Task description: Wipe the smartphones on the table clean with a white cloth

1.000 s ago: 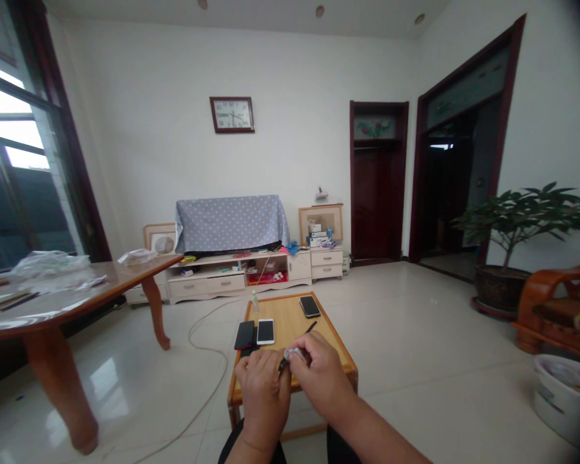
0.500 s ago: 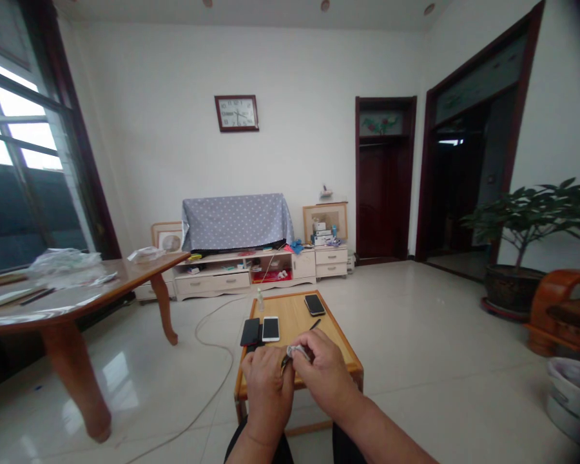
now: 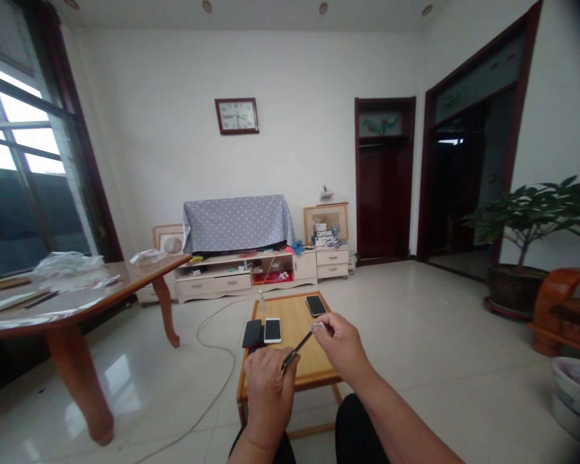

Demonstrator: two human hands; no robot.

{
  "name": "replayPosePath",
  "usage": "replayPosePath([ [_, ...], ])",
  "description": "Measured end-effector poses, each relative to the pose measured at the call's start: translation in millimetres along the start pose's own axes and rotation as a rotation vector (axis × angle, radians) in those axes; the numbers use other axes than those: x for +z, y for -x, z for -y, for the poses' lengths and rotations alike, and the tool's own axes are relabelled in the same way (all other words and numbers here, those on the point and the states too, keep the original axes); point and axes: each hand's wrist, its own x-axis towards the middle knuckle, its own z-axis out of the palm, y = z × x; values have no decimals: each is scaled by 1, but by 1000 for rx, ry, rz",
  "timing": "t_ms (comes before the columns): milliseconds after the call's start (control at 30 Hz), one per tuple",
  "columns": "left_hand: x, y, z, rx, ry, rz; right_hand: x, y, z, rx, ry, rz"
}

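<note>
My left hand (image 3: 269,380) is closed around the near end of a slim dark pen-like stick (image 3: 298,350), which slants up and away to the right. My right hand (image 3: 342,343) pinches a small crumpled whitish wipe or tissue (image 3: 318,326) at the stick's far end. Whether the wipe wraps fully round the tip cannot be made out. Both hands are raised over the near part of a low wooden table (image 3: 297,308). Beyond them on its top lie a white phone (image 3: 272,330), a black wallet-like item (image 3: 252,334) and a dark phone (image 3: 316,305).
A small clear bottle (image 3: 261,300) stands at the table's far left corner. To the left is a larger wooden table (image 3: 140,266) with plastic bags. A cable (image 3: 232,361) runs along the floor. At right are a potted plant (image 3: 517,283) and a white bucket (image 3: 575,399).
My right hand has moved away and right from my left hand, with the wipe now at the stick's far end. More of the stick shows between the hands. My left hand stays nearly in place.
</note>
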Motion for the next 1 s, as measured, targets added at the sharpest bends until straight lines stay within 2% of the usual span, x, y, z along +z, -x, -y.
replayPosePath([
  [100,1,-1,-1,11,8,-4,-9,-16,-15,62,-4,-39],
  [167,2,-2,-3,7,0,-7,-8,-15,-13,63,-4,-35],
  [333,9,-4,-4,5,-87,11,13,24,22,-57,18,98],
  [433,11,-2,-1,2,-106,37,21,36,32,-56,-12,153],
  [700,7,-1,2,21,-45,71,-3,-8,-13,99,-10,-9],
  [800,10,-3,2,15,-64,78,2,0,-9,39,19,11],
  [900,11,-5,1,16,-93,98,10,16,1,-61,24,116],
  [1000,9,-6,1,19,-109,130,12,21,4,-87,17,177],
])
